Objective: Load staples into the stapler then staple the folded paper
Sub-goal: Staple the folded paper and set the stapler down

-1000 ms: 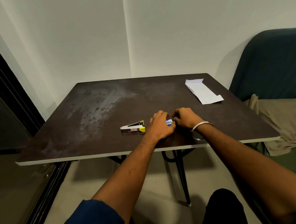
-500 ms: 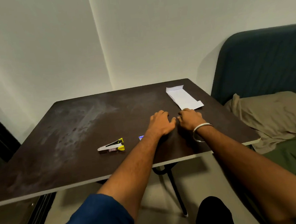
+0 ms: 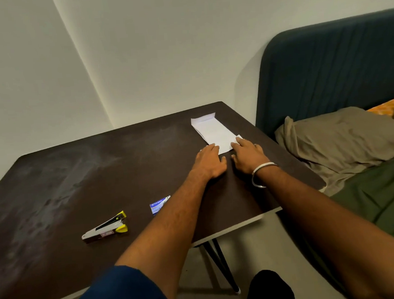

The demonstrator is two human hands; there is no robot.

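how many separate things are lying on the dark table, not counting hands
3: a silver and yellow stapler near the front edge, a small blue staple box beside the left forearm, and a white folded paper at the far right, touched by both hands.

dark blue sleeve point(image 3: 117, 295) on left upper arm; silver bangle point(image 3: 260, 175) on right wrist; forearms bare.

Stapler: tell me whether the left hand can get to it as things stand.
Probably yes. The left hand is empty, flat by the paper; the stapler lies alone on bare table to its left, with only the staple box near the path.
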